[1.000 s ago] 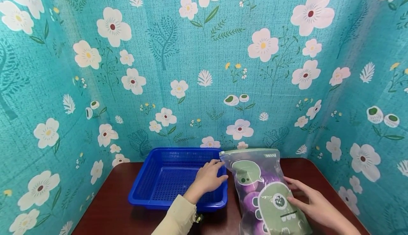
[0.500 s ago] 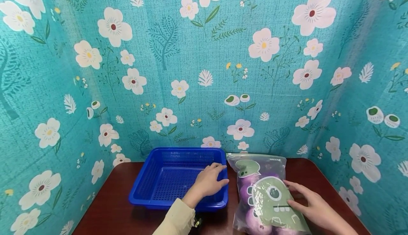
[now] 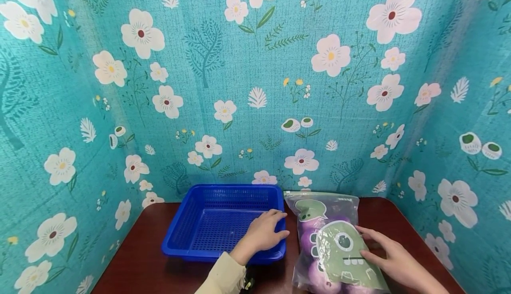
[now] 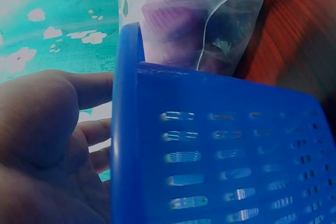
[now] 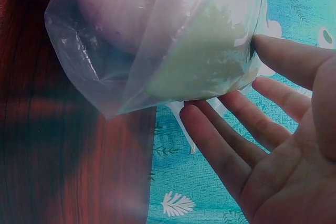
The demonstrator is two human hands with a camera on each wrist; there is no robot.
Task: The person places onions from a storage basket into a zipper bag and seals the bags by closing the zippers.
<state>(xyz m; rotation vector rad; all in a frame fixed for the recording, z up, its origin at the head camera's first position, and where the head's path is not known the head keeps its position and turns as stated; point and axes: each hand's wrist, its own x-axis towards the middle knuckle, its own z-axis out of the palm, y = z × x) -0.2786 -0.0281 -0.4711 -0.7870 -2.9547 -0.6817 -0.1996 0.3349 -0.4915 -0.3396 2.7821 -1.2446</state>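
A clear zip bag printed with a green one-eyed monster lies on the table, holding several round purple things, perhaps onions. My right hand is at the bag's right side; in the right wrist view its fingers are spread and the tips touch the plastic. Left of the bag stands a blue perforated basket with nothing in it. Over its right rim my left hand hangs with loosely extended fingers. In the left wrist view the rim hides part of those fingers.
Both things stand on a dark reddish-brown table. A teal flowered cloth rises behind and at both sides. A small dark object shows under the left sleeve at the table's front, too little of it visible to name.
The bag has settled lower and flatter, its zip edge shifting right and nearer to me. My left hand has moved slightly nearer along the basket's right rim. The right hand has hardly moved.
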